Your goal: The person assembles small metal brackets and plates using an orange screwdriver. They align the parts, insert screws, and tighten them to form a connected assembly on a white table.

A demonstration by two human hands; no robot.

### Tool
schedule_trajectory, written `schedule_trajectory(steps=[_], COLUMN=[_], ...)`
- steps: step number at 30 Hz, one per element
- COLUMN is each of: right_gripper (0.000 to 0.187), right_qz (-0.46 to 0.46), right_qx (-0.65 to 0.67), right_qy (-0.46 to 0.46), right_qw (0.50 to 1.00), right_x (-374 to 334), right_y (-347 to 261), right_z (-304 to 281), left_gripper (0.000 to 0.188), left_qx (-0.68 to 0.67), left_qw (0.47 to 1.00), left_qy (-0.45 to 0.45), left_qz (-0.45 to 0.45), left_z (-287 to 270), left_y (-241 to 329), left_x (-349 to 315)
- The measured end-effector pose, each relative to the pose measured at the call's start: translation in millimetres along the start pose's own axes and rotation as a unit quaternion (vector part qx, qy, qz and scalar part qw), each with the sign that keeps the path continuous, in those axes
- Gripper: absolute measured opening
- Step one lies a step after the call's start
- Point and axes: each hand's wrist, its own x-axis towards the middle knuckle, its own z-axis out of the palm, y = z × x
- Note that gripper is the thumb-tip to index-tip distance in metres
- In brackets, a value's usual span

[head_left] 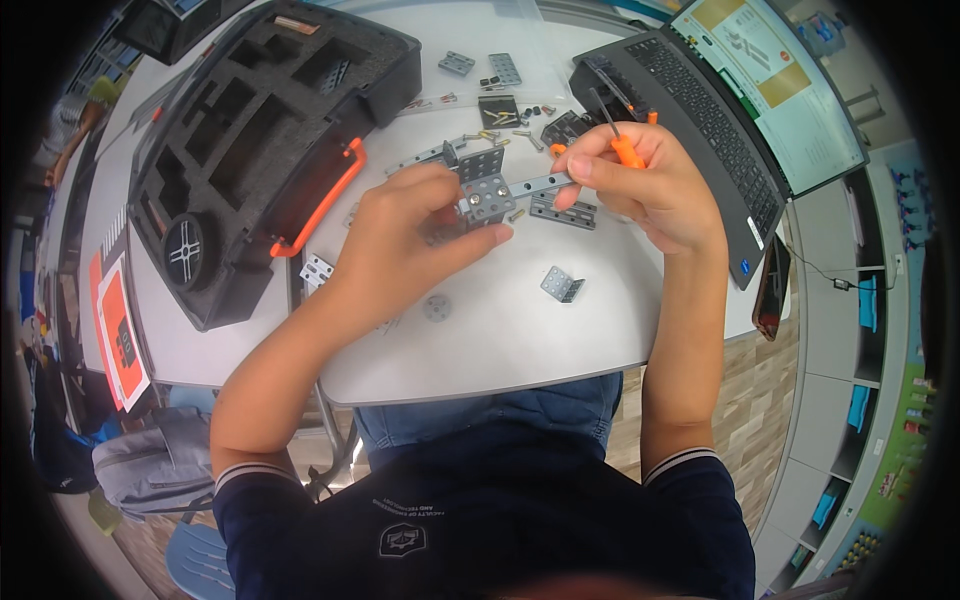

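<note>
My left hand is closed around a grey perforated metal bracket assembly, held above the white table. Two screw heads show on its face, and a flat metal beam sticks out to the right. In my right hand is a screwdriver with an orange handle, its thin shaft pointing up and away. The same hand's thumb and fingers pinch the far end of the beam. Just below the beam lies a slotted grey channel. A small angle bracket rests nearer me.
An open black case with foam cut-outs and an orange handle stands at left, a black wheel in it. At right is an open laptop. Loose screws and metal plates lie behind my hands; a phone is at the right edge.
</note>
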Motion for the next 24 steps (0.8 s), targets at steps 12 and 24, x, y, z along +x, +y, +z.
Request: schedule_trajectory(steps=[12,24], right_gripper=[0.017,0.023], right_qz=[-0.058,-0.037], right_qx=[0.006,0.01], right_qy=[0.056,0.076], right_qw=[0.997,0.996], right_x=[4.5,2.9], right_y=[7.2,1.2], right_z=[1.9,1.3], left_gripper=[0.025,0.023], left_qx=[-0.043,-0.379], left_qw=[0.998,0.881], left_qy=[0.003,-0.035], left_qz=[-0.035,-0.281], left_z=[0.2,-12.5], left_y=[3.2,8.3], left_x=[-0.2,9.8])
